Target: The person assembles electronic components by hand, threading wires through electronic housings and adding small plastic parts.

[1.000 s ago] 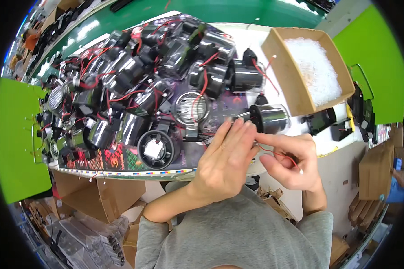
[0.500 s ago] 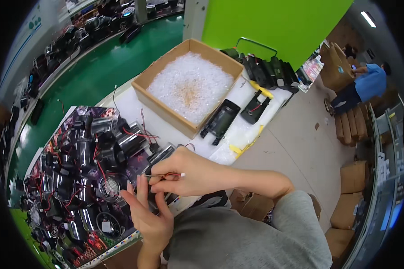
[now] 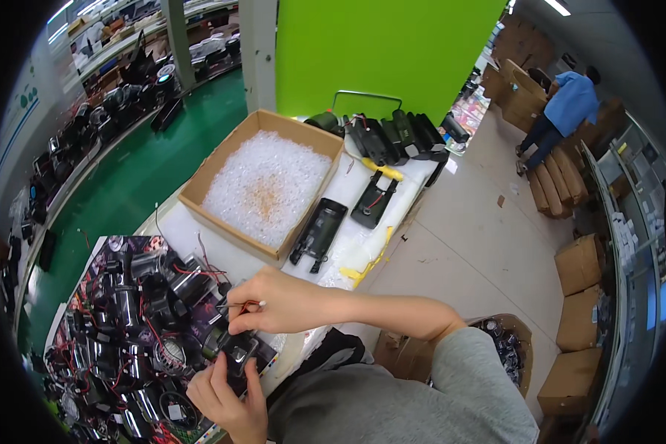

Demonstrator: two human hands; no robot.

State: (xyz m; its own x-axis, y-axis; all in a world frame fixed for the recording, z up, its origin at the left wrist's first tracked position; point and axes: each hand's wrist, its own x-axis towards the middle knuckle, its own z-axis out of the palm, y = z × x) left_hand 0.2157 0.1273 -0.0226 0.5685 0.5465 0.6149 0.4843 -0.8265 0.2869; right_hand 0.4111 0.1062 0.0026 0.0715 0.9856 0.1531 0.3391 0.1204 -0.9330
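Glossy black cylinders (image 3: 128, 305) crowded the near left; a cardboard box (image 3: 233, 239) stood far, heaped with clear, crinkled pieces (image 3: 281, 163). The right hand (image 3: 275, 300) pinched thin red-and-black wire (image 3: 246, 303) tightly over a smooth dark housing (image 3: 238, 354), near centre. Left hand (image 3: 226, 399): half open beside it, hold undeterminable.

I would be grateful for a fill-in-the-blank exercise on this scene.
The thin reddish wire with a white plug is in the person's ____ hand.
The open brown box of whitish pieces is made of ____.
The tall panel beyond the box is ____.
The distant co-worker wears a ____ shirt.

Missing: right; cardboard; green; blue.
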